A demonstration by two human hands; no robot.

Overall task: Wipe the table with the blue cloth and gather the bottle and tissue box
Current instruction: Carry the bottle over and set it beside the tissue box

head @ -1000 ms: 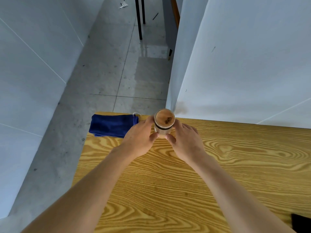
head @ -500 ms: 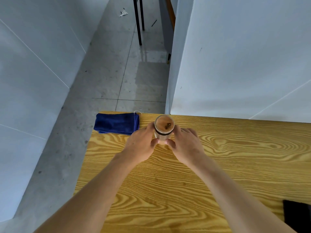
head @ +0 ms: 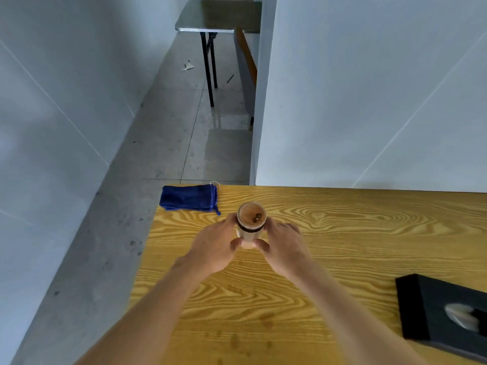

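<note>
Wooden table point(head: 355, 246): blue cloth point(head: 188, 198), bottle point(head: 250, 223), tissue box point(head: 445, 312).

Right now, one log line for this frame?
left hand: grips wooden-lidded bottle | right hand: grips bottle | folded blue cloth: table corner | black tissue box: right, apart

1. The scene is viewed from a single head-worn camera, angled forward and down.
2. The wooden table point(head: 342, 259) is seen close, the floor point(head: 163, 143) farther off.
</note>
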